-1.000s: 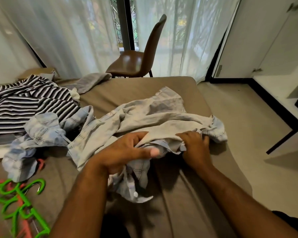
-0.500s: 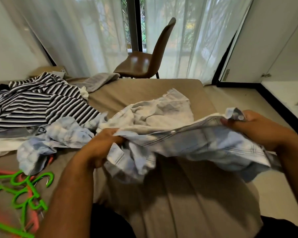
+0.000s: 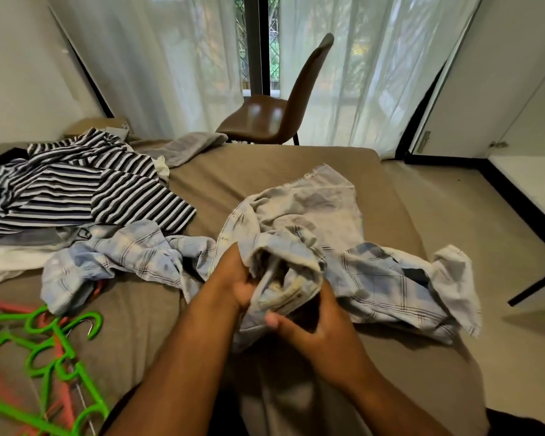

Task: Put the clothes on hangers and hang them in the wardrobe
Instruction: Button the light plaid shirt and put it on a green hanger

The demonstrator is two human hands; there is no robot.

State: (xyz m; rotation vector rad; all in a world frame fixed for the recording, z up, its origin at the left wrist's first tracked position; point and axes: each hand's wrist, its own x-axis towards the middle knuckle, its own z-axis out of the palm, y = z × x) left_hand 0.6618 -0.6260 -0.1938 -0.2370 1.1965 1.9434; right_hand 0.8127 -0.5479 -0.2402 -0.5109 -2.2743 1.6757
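Plaid cotton, pale blue, bunched up close: left hand and right hand now drawn together, each gripping a fold of the shirt, no longer stretched wide as half a second ago. Probably hunting out the collar (not ready for a hanger yet). Remainder sprawled over the bed; green hangers untouched, near left. No label or writing readable.

Two hands, left hand and right hand, one plaid shirt, one striped shirt, one grey towel, one white garment, one chair, one bed, two sheer curtains, green hangers and pink hangers too tangled to count.
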